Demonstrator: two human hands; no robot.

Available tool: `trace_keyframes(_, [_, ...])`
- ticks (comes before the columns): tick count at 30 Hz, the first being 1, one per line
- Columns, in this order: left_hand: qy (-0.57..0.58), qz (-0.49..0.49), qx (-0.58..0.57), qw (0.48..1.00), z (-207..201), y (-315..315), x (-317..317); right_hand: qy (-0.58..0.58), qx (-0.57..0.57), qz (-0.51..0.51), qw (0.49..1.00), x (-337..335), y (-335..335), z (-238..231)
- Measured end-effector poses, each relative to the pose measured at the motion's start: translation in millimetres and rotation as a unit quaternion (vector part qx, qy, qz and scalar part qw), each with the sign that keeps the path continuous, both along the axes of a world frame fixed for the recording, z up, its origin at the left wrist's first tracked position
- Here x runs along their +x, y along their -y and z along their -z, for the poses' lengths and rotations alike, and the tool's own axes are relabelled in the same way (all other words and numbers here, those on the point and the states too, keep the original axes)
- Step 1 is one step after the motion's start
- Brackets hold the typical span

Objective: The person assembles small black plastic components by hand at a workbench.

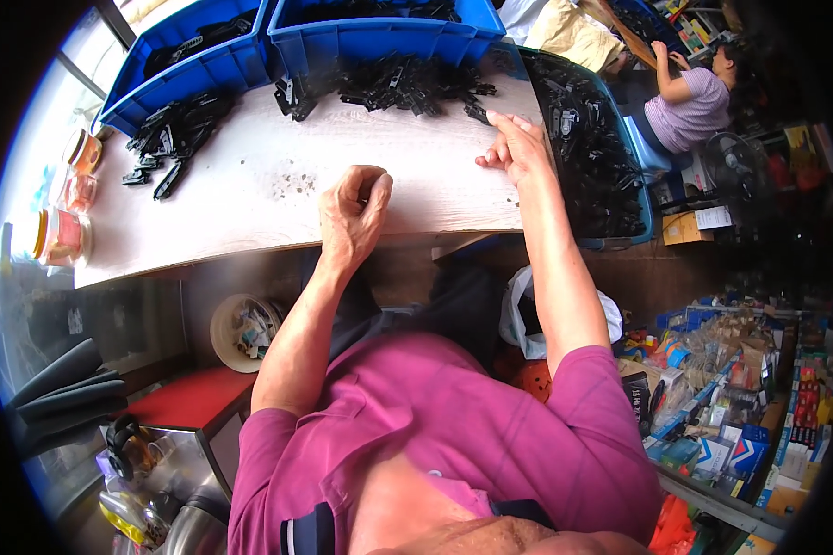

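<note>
Where nearest right hand [518,150], part [477,113] diagonal

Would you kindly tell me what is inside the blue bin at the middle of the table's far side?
Black parts show inside the blue bin. Whatever lies beneath them is covered, and the picture's top edge cuts off the far end.

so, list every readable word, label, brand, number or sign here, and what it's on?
Dark flat package, lower right: pale characters, not copied out here.
Blue-and-white rectangular boxes, lower right: printed marks, not copied out here.
White paper label on the brown cardboard box, upper right: too small to read.
Small black plastic parts on the pale table: no legible text.
</note>
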State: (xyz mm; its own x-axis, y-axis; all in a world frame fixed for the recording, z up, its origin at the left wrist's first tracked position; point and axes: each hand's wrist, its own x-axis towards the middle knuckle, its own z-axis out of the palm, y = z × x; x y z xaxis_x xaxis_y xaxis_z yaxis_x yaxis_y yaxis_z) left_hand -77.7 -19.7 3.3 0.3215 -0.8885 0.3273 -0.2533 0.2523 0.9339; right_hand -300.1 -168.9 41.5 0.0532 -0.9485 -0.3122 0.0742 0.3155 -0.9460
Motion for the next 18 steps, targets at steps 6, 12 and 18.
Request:
trace_keyframes(6, [0.016, 0.013, 0.053, 0.998, -5.9, 3.5, 3.1, 0.107, -0.002, -0.044, 0.993, 12.6, -34.8, 6.0])
trace_keyframes(12, [-0.053, 0.1, 0.088, 0.99, -2.3, 35.0, -12.5, 0.082, -0.035, -0.089, 0.992, 36.1, -60.4, 14.3])
trace_keyframes(18, [-0.071, 0.056, 0.049, 0.995, 25.9, 58.8, -20.4, 0.058, -0.063, -0.077, 0.993, 55.6, -69.4, 17.6])
